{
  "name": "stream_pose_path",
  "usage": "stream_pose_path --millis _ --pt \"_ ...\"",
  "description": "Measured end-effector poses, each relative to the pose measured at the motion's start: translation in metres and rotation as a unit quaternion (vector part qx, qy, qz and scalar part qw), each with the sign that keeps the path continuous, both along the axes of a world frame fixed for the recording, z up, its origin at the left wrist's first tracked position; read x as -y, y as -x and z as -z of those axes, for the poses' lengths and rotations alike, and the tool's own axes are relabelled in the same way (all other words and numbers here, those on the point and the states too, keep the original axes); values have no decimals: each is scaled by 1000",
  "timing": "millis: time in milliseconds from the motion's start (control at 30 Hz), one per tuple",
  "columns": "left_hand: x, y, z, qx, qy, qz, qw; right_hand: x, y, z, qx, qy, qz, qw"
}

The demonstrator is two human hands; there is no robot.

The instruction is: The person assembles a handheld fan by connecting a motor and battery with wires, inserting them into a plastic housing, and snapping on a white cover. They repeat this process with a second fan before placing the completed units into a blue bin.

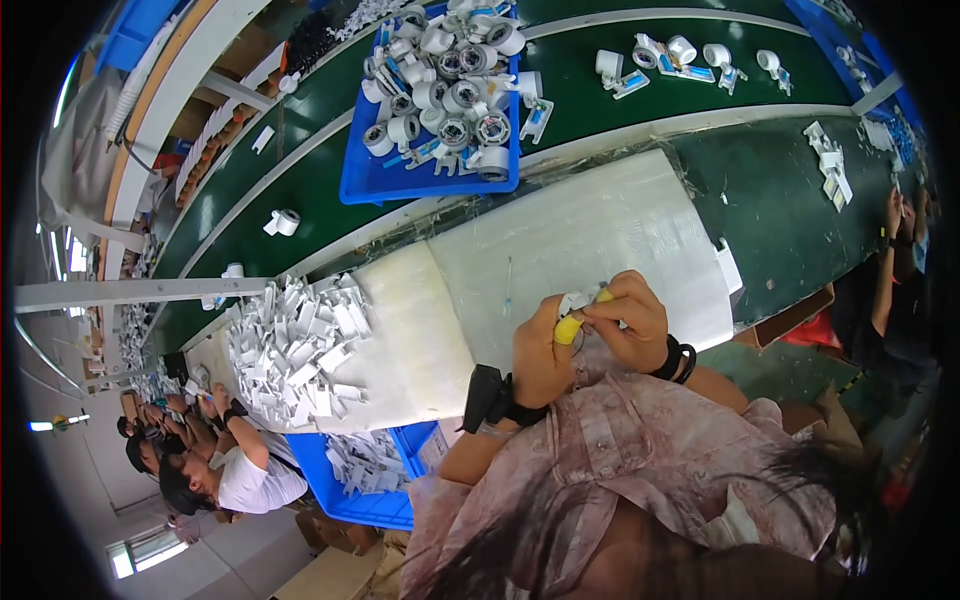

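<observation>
Close to my body, over the edge of the pale work mat (580,220), my two hands meet. My left hand (543,350) is closed on a small white plastic part (577,300), with a yellow cover on its thumb. My right hand (636,322) pinches at the same part from the other side, a yellow cover on one finger. The fingers hide most of the part, so its full shape does not show. A thin screwdriver-like tool (508,285) lies on the mat beyond my left hand.
To the left is a heap of white plastic pieces (300,345), above a blue bin (400,515) of similar pieces. A blue tray (430,188) full of round white assemblies stands ahead. More assemblies (670,60) sit on the green conveyor (580,100). Co-workers (235,465) sit left; another person (885,290) works right.
</observation>
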State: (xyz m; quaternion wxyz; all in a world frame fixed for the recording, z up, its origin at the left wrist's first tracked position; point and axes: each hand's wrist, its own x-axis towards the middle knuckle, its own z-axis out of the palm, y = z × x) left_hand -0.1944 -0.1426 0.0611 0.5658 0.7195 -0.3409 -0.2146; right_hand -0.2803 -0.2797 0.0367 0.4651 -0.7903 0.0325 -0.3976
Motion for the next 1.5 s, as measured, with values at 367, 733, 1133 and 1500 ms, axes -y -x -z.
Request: stream_pose_path --millis 367,733,1133,1500 --pt "-68 -142 37 -143 48 -189 970 84 -78 44 -167 -60 -21 984" --pt "-136 -400 135 -33 -9 -384 923 232 -241 124 -189 356 31 915" --pt "-111 -297 170 207 -115 -371 898 240 -225 84 -203 369 -78 904" --pt "16 -79 78 22 24 128 991 79 -68 47 -312 -230 -280 878"
